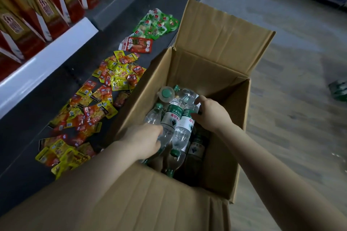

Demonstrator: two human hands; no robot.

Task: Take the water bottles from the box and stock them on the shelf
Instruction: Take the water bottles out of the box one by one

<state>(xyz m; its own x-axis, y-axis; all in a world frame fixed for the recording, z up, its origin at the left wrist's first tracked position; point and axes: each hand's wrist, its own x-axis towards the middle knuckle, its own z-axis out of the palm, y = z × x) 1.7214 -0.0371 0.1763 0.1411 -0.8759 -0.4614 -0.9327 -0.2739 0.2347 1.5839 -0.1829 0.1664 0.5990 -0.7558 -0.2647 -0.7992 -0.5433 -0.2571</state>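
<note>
An open cardboard box stands on the floor beside a low dark shelf. Inside lie several clear water bottles with green caps and green-white labels. Both my hands reach into the box. My left hand is closed around the lower end of one lying bottle. My right hand grips a second bottle right beside it, near its label. Another bottle shows its green cap at the back of the pile. The bottles underneath are partly hidden.
Small snack packets lie loose on the dark shelf: yellow-red ones, green ones, and a red pack. Red and gold cartons fill the upper shelf at left. Grey wood floor stretches to the right, with a green object at its edge.
</note>
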